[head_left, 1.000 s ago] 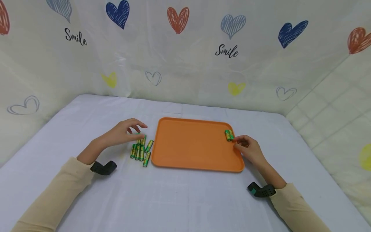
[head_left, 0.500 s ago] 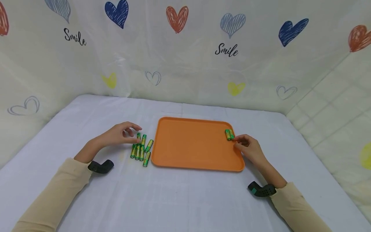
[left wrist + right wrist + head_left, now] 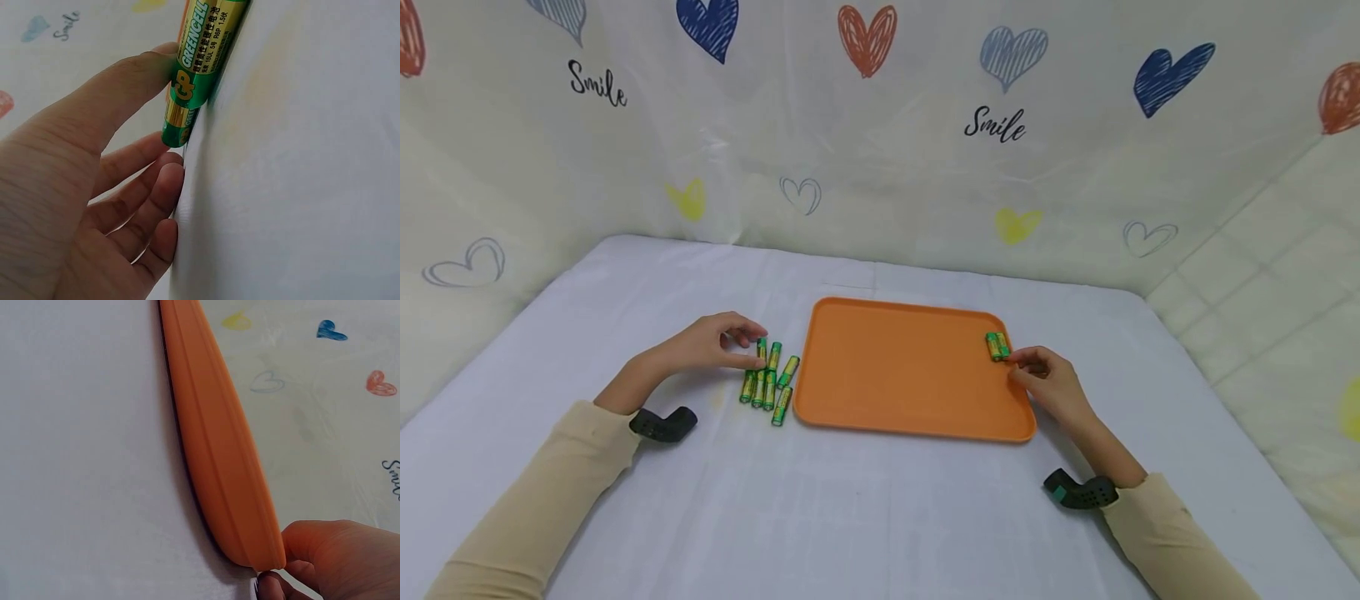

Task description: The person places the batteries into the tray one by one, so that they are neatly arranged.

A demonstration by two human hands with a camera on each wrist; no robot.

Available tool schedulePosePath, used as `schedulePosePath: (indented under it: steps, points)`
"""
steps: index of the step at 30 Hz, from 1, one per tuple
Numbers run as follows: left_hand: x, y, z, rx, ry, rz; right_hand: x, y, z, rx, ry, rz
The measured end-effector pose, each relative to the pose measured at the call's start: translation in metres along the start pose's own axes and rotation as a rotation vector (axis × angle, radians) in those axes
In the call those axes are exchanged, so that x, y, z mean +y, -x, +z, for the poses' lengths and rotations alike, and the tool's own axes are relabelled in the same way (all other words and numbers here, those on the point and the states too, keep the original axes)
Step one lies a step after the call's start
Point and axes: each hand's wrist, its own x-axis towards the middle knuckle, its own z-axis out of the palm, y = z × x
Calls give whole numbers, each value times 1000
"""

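My left hand (image 3: pixel 715 342) pinches a green and gold battery (image 3: pixel 762 348) end to end between thumb and index finger, at the far left of a loose group. In the left wrist view, a nearer battery (image 3: pixel 203 50) marked GP Greencell overlaps the pinched one, whose end shows at the index fingertip. Several more batteries (image 3: pixel 769 390) lie close by on the cloth. My right hand (image 3: pixel 1051 382) grips the right rim of the orange tray (image 3: pixel 902 367). Two batteries (image 3: pixel 997 347) lie side by side in the tray by that rim, just beyond the fingertips.
The table has a white cloth (image 3: pixel 850 508) over it. Behind it hangs a pale sheet (image 3: pixel 895 175) printed with hearts. Each wrist wears a black device, the left one (image 3: pixel 662 423) and the right one (image 3: pixel 1081 490).
My left hand drew back slightly to the left, and its thumb and index finger have now come onto the ends of one battery. The right hand keeps its hold on the tray.
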Motion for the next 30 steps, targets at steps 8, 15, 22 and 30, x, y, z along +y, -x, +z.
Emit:
schedulePosePath:
  steps: [8,15,22,30]
  points:
    - [2,-2,1,14,-19,7,2,-1,-1,0,-3,-15]
    - [-1,-2,4,56,-23,15,4,-1,0,-7,-5,-10]
    - [0,-3,4,63,-37,22,5,-1,0,-5,3,-3]
    - [2,-2,4,63,-15,31,3,0,0,-4,3,-14]
